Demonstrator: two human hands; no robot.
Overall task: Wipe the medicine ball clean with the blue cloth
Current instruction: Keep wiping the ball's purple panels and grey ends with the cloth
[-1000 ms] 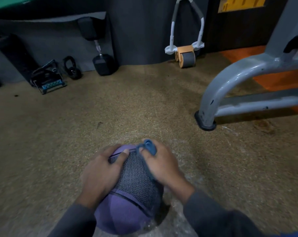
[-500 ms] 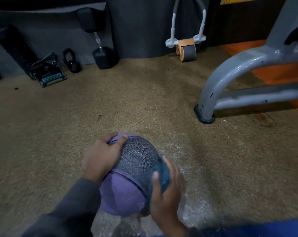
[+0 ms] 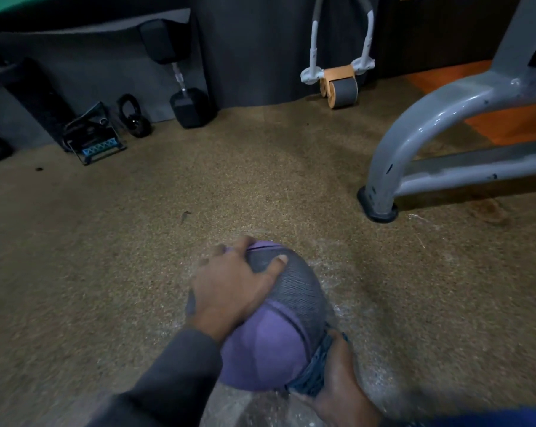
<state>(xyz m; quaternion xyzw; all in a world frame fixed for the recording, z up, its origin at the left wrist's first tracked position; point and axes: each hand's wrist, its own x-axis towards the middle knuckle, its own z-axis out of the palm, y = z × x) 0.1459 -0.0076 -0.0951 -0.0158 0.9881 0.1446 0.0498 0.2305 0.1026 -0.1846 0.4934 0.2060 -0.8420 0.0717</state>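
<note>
Here, medicine ball (image 3: 269, 340) on clear plastic sheeting (image 3: 346, 306), floor level — left hand (image 3: 229, 291) spread flat over top, right hand (image 3: 334, 386) clutching blue cloth (image 3: 314, 369) against lower flank. Likely to roll or skid on slick plastic — too hard a wipe, too light a brace.

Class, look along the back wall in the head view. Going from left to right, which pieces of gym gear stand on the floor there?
Folded black and blue frame → small black kettlebell → black dumbbell leaning on end → orange and grey ab roller → grey machine frame.
</note>
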